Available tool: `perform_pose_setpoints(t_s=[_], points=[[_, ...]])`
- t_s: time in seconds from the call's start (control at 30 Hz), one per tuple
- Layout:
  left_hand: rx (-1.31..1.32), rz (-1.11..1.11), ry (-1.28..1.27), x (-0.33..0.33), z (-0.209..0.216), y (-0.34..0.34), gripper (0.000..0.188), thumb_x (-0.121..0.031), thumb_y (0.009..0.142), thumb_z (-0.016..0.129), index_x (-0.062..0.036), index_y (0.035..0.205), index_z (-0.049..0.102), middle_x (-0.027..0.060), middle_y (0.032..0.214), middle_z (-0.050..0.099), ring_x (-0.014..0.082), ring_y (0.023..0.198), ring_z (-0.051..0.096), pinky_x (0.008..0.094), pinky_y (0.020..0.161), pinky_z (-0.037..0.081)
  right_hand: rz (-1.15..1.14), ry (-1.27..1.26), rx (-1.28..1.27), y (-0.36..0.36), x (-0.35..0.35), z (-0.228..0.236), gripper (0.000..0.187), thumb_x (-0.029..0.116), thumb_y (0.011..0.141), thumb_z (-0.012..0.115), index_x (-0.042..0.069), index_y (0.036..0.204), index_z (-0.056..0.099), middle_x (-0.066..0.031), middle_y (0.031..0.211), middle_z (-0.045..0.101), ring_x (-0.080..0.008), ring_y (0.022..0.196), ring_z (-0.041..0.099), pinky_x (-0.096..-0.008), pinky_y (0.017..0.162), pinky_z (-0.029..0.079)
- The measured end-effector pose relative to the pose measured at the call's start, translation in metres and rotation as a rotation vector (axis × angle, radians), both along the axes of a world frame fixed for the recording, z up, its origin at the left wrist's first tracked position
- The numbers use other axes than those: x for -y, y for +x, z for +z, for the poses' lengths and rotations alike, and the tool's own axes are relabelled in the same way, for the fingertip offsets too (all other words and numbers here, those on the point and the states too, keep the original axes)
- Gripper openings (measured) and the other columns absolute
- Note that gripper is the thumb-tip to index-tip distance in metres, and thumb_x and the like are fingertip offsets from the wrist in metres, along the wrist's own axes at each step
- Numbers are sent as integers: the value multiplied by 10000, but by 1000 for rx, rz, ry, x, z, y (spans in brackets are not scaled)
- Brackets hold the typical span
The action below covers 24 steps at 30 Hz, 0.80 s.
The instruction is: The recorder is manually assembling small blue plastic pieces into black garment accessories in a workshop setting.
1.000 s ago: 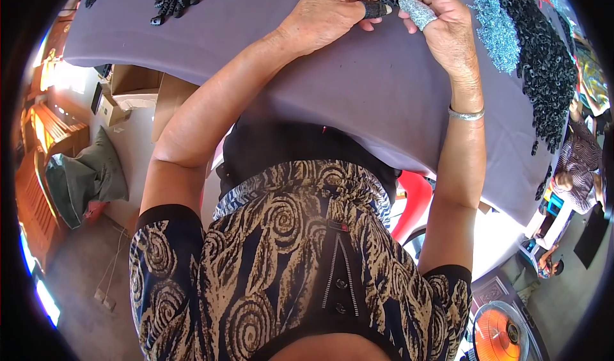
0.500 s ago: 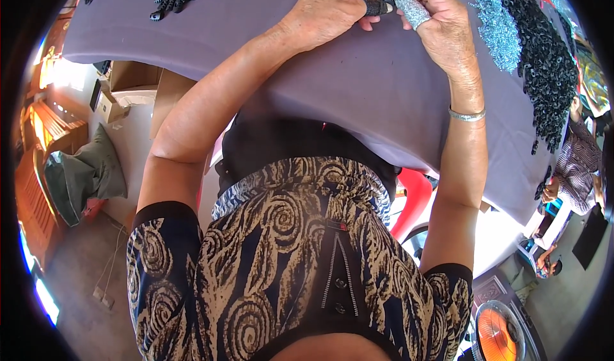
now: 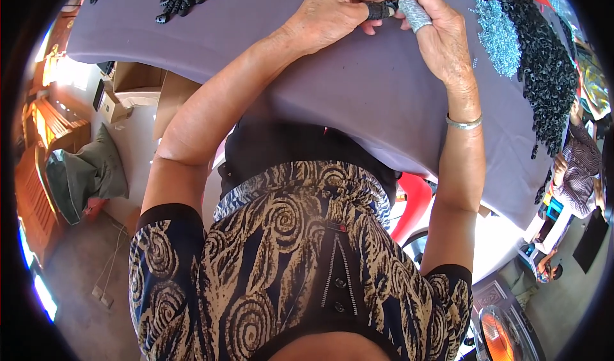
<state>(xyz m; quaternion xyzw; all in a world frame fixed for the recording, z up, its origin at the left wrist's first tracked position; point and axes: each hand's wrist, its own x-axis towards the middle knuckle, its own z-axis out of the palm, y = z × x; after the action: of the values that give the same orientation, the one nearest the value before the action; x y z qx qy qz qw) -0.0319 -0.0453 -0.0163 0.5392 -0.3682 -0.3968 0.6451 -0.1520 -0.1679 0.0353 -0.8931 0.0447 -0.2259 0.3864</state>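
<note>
Since the earlier frame, the right hand (image 3: 442, 40) has tipped inward a little at the wrist, its fingertips staying beside those of the left hand (image 3: 327, 14). At the top centre of the frame, the left hand pinches a small black piece (image 3: 394, 4), mostly hidden; the right hand's fingers are drawn in against it, though whether they grip it I cannot tell. At upper right, clear bluish beads (image 3: 497, 38) lie beside heaped black pieces (image 3: 547, 82) on the tabletop (image 3: 384, 98).

Grey-clothed table (image 3: 358, 98): black pieces (image 3: 547, 82) heaped, pale-blue bits (image 3: 497, 38) alongside.
</note>
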Motion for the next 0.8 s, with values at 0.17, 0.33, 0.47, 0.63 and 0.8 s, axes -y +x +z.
perform_pose_setpoints(t_s=[0.17,0.33,0.47,0.63,0.8], points=[[18,77,4,-1,8,-3,270,35,861,493,4,1084,642,77,887,656,105,695,600,238,631,509,-78,272,29,2,6,-14,178,61,896,443,44,979,599,-15,764,592,-64,624,485,-196,577,401],[-95,86,-46,-6,6,-3,237,-118,865,624,-19,1080,642,50,909,656,118,759,601,251,677,489,-94,698,-137,0,13,-20,489,461,942,408,13,853,581,-47,640,553,-71,508,456,-206,440,375],[17,101,-128,-4,-3,-2,317,29,803,566,-64,1091,658,50,988,609,95,681,538,223,602,475,-28,970,-309,1,4,-21,638,650,885,367,40,791,528,-29,585,470,-67,448,364,-205,383,326],[86,67,-130,-3,-1,-5,252,8,863,552,-66,1084,647,-1,1020,542,117,964,537,236,679,426,65,1162,-363,-1,1,-23,514,574,881,463,80,744,495,38,543,359,-47,434,282,-202,384,270],[56,75,-223,2,-7,-8,252,11,830,609,-43,1074,641,-6,999,530,110,951,528,245,781,435,234,1362,-331,1,6,-31,444,509,885,489,108,698,455,71,515,285,-39,436,247,-199,396,224]])
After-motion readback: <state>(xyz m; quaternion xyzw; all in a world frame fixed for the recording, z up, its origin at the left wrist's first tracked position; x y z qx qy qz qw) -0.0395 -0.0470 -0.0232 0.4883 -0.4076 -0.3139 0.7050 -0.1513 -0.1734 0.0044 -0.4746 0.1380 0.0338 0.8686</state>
